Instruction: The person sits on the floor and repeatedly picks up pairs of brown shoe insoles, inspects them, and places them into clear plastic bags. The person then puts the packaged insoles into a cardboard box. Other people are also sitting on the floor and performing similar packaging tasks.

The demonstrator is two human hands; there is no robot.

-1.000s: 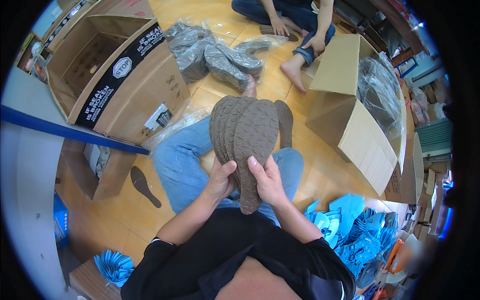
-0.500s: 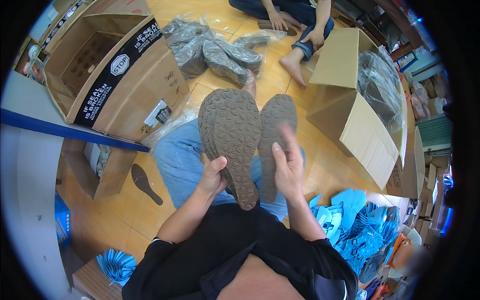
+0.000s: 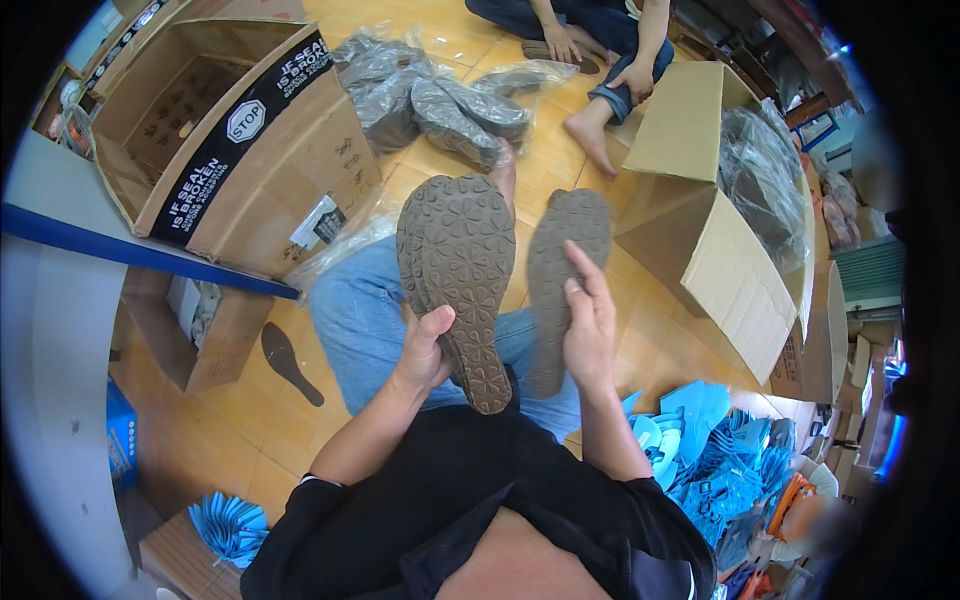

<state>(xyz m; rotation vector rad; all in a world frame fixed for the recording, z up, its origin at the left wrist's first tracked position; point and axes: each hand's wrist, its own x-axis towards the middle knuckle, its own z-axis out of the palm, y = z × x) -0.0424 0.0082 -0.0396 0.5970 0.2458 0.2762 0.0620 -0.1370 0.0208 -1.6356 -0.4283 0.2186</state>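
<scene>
Blue pieces (image 3: 228, 528) are fanned at lower left, below a tall open carton (image 3: 290, 185). A lone sole (image 3: 284, 355) is laid on the floor (image 3: 245, 430). Bagged grey items (image 3: 452, 115) are heaped ahead. Above the lap (image 3: 355, 320), stacked brown soles (image 3: 455, 235) are gripped by the left hand (image 3: 425, 352), a single sole (image 3: 560, 235) by the right hand (image 3: 590, 338). Piled blue sheets (image 3: 697, 405) are seen near a flapped carton (image 3: 735, 280), filled with plastic-wrapped goods (image 3: 755, 185).

Brown flower-patterned shoe sole (image 3: 458, 258)

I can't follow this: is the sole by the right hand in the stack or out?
Out. The sole by the right hand is apart from the stack in the left hand; jeans show between.
</scene>
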